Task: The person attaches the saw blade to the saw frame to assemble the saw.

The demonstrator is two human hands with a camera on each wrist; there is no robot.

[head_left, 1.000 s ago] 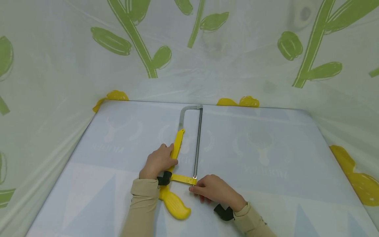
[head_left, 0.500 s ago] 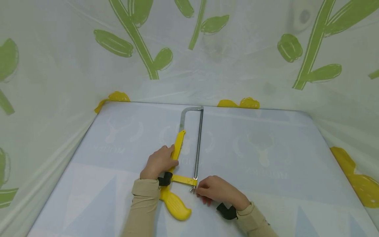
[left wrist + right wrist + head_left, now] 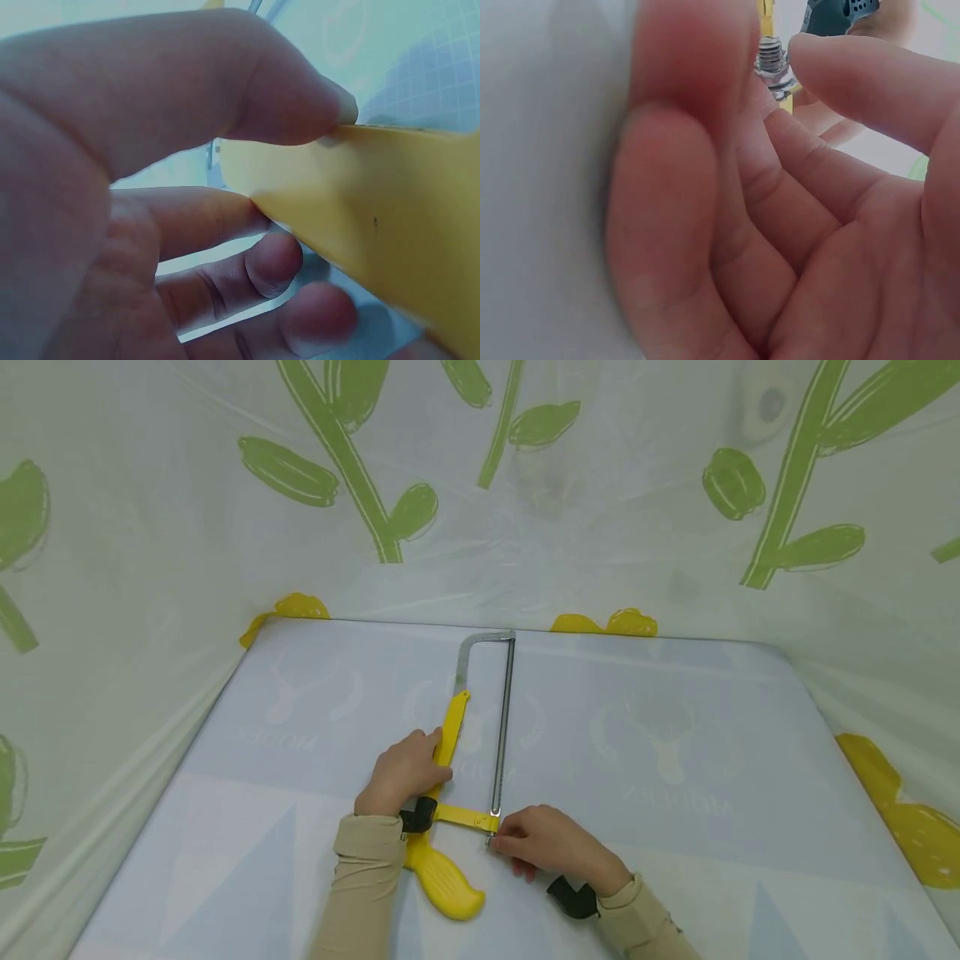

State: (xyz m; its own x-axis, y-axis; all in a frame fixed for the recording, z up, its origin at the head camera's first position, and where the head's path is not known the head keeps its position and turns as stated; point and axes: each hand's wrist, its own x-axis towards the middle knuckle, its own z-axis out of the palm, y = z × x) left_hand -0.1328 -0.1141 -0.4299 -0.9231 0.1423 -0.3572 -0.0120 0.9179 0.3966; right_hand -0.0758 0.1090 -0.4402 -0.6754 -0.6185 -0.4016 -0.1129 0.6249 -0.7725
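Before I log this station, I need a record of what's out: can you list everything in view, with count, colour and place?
Printed flat tabletop: one, pale blue and white, filling the lower view.
Metal-framed hacksaw: one, yellow and silver, near the tabletop's middle.
Threaded metal screw: one, silver, at the hacksaw's near end.
Leaf-printed sheeting: pieces uncountable, whitish, green and yellow, around the tabletop.
Small wrist devices: two, black, one by each hand.
Rolled sleeves: two, beige, lower edge.
Left hand: one, bare, gripping the hacksaw's yellow bar.
Right hand: one, bare, fingers at the screw.

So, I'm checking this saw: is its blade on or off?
On: in the head view, the blade spans from the far end of the frame to its yellow crosspiece. Its tightness I cannot tell.
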